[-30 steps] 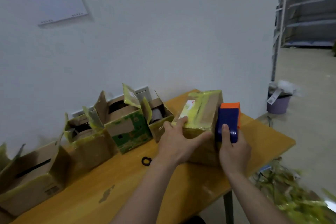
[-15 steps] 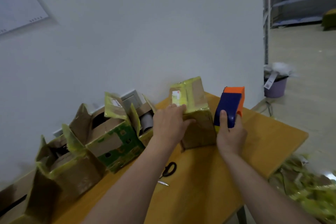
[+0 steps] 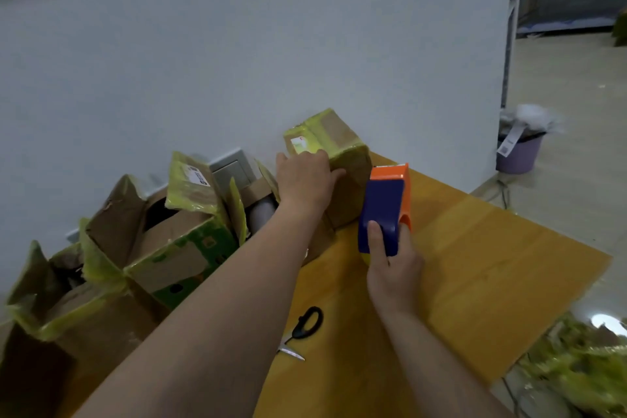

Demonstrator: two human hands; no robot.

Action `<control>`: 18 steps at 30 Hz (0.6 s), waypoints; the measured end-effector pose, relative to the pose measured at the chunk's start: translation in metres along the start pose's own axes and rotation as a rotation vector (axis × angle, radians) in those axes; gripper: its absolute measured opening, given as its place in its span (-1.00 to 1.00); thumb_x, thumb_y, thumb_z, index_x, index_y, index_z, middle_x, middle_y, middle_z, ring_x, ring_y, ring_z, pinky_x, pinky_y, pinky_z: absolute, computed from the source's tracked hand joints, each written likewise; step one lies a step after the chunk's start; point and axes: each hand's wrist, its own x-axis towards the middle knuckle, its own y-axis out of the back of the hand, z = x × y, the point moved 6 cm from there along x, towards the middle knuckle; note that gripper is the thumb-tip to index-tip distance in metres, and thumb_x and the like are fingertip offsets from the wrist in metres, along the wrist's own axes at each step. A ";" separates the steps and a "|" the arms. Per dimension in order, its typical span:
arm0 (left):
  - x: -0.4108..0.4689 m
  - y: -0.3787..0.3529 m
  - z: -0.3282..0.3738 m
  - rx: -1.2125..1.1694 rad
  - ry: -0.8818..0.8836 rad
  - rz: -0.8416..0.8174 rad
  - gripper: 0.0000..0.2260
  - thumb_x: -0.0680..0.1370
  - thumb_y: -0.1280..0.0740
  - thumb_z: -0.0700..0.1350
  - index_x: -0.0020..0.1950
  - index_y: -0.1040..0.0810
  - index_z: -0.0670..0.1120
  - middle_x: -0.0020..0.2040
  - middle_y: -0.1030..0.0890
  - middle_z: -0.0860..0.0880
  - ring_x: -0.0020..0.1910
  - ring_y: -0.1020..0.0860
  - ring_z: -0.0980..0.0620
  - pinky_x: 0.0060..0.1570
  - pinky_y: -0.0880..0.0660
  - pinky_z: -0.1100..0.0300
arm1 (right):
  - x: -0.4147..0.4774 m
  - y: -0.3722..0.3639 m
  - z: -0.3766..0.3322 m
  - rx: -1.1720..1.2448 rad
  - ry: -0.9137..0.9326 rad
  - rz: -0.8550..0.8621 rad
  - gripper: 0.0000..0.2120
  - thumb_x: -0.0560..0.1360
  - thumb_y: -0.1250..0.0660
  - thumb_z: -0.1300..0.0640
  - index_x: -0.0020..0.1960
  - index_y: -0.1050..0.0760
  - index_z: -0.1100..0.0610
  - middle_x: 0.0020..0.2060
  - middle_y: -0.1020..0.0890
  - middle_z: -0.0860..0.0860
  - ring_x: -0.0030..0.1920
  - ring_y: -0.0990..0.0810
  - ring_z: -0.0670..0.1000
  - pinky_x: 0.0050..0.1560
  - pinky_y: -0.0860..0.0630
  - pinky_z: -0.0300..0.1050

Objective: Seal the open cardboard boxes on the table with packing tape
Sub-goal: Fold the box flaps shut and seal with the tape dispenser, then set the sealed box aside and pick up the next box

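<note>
Far left of the left fingers: an open cardboard box (image 3: 51, 309), flaps up, edges ragged with yellow-green tape residue. Inside is dark; contents not legible.

Next, between it and the left fingers: a green-printed box (image 3: 176, 248), also open. One flap stands up and carries a white label, with yellow-green tape along the flap edges.

Just left of the left fingers: a small open box (image 3: 259, 187) with a grey cylinder upright inside.

Left hand (image 3: 305, 180): palm on the taped box (image 3: 339, 153), fingers wrapped over its upper left edge, thumb spread right across the near face. The hand holds the box. The box is brown cardboard, top and corners wrapped in glossy yellow-green tape, with a white label beside the fingertips. It stands at the back of the tabletop (image 3: 492, 265), close to the wall, flaps closed.

Just right of the left thumb: tape dispenser (image 3: 383, 210), blue body with an orange front, near the box's right side; contact cannot be determined.

Right hand (image 3: 393, 268): fingers closed round the dispenser's lower end, thumb flat on the blue face.

Below both hands, nearer the wearer: black-handled scissors (image 3: 303, 326) lie flat on the tabletop.

Far right of the right fingers, on the floor: a purple bin (image 3: 517, 153).
</note>
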 end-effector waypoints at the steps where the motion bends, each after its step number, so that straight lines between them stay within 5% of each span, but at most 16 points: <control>1: 0.003 -0.004 -0.003 -0.027 0.008 -0.013 -0.54 0.67 -0.15 0.30 0.26 -0.54 -0.05 0.12 -0.63 -0.11 0.15 -0.57 -0.15 0.17 -0.41 -0.06 | 0.000 -0.002 0.000 -0.017 0.013 -0.019 -0.84 0.61 -0.27 -0.15 0.03 -0.46 -0.07 -0.16 -0.62 -0.07 -0.23 -0.59 -0.08 -0.29 -0.54 -0.18; 5: 0.000 -0.008 -0.007 -0.171 -0.015 -0.017 -0.38 0.66 -0.21 0.26 0.61 -0.21 -0.05 0.40 -0.49 -0.19 0.38 -0.45 -0.20 0.30 -0.43 -0.09 | 0.000 -0.007 0.000 -0.061 0.049 -0.065 -0.72 0.58 -0.22 -0.24 -0.01 -0.47 -0.03 -0.22 -0.60 -0.09 -0.28 -0.58 -0.10 -0.34 -0.50 -0.28; 9: -0.030 0.010 -0.026 -0.100 0.074 0.130 -0.43 0.59 -0.24 0.33 0.50 -0.34 0.07 0.30 -0.44 -0.17 0.29 -0.42 -0.18 0.26 -0.42 -0.08 | 0.002 -0.007 0.002 -0.059 0.049 -0.065 -0.76 0.61 -0.25 -0.20 -0.03 -0.46 -0.03 -0.23 -0.60 -0.10 -0.27 -0.57 -0.09 -0.36 -0.47 -0.31; 14: -0.062 -0.017 -0.043 -0.001 0.177 -0.240 -0.42 0.56 -0.24 0.39 0.40 -0.48 0.02 0.35 -0.45 -0.24 0.31 -0.47 -0.27 0.30 -0.44 -0.14 | 0.002 -0.010 0.003 -0.079 0.055 -0.102 -0.74 0.63 -0.26 -0.18 -0.03 -0.47 0.00 -0.22 -0.60 -0.09 -0.28 -0.58 -0.09 -0.35 -0.51 -0.19; 18: -0.066 -0.016 -0.058 -0.250 0.321 -0.201 -0.49 0.52 -0.46 0.22 0.35 -0.50 -0.03 0.46 -0.28 -0.23 0.20 -0.56 -0.26 0.18 -0.59 -0.10 | 0.001 -0.008 0.001 -0.094 0.075 -0.103 -0.67 0.58 -0.21 -0.26 -0.04 -0.47 0.00 -0.23 -0.60 -0.11 -0.28 -0.57 -0.11 -0.37 -0.47 -0.29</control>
